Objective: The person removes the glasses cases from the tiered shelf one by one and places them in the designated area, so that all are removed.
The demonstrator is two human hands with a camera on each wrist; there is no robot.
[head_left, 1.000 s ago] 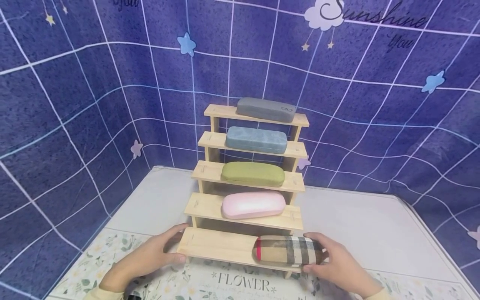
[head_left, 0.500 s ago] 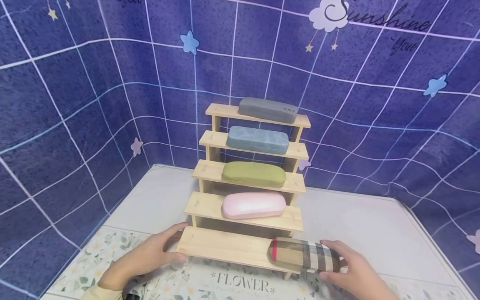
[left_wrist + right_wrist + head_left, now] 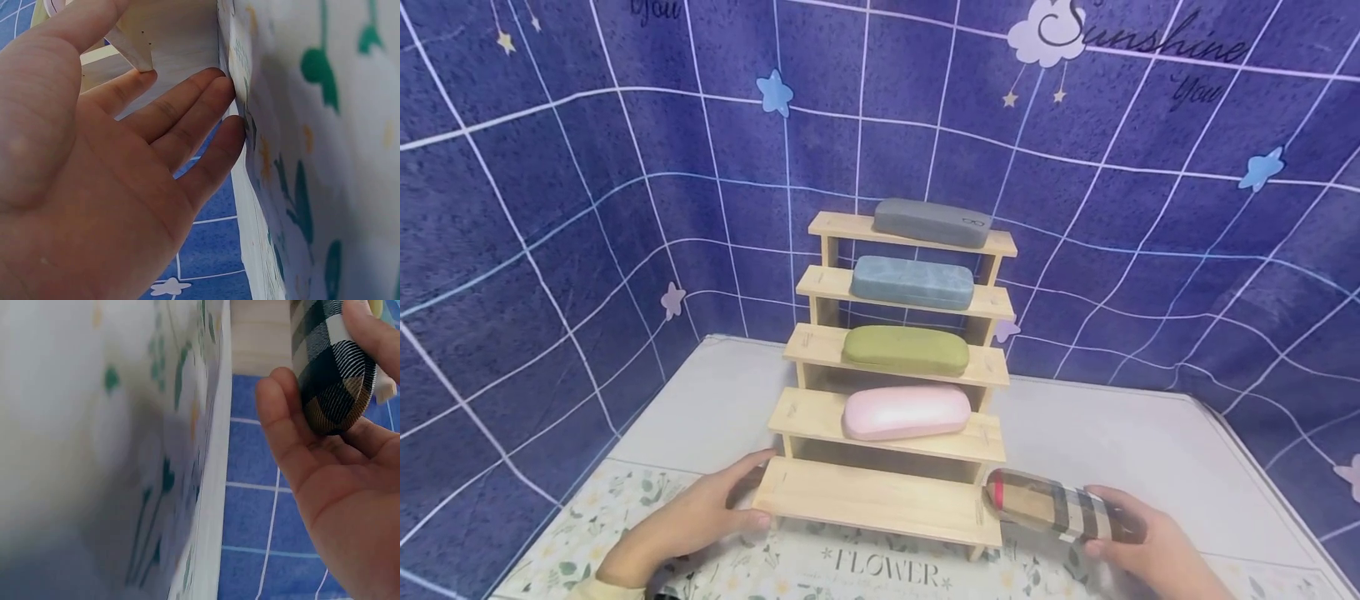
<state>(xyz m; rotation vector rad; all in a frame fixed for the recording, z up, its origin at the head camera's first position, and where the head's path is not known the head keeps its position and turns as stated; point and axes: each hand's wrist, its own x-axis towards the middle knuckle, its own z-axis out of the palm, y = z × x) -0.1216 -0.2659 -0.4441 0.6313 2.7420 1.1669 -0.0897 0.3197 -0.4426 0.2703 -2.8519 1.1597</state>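
A stepped wooden display stand (image 3: 865, 498) stands in the middle of the head view. Its lowest shelf is bare, and my left hand (image 3: 700, 515) grips that shelf's left end, thumb at the front corner and index finger at the back one. In the left wrist view, the index fingertip meets the shelf corner while the other fingers (image 3: 187, 128) lie fairly straight. Just off the shelf's right end, my right hand (image 3: 1150, 542) holds a plaid glasses case (image 3: 1048, 506) by its outer end. The right wrist view shows thumb and fingers around the dark checked end (image 3: 334, 369).
A pink case (image 3: 907, 412), a green case (image 3: 906, 348), a blue case (image 3: 912, 282) and a grey case (image 3: 932, 222) each sit on a higher shelf. A floral cloth (image 3: 880, 567) covers the table's front. Blue patterned fabric (image 3: 1150, 250) surrounds the back and sides.
The plaid glasses case has moved right with my right hand, from on the lowest shelf to beyond its right end. My left hand and the stand stay in place.
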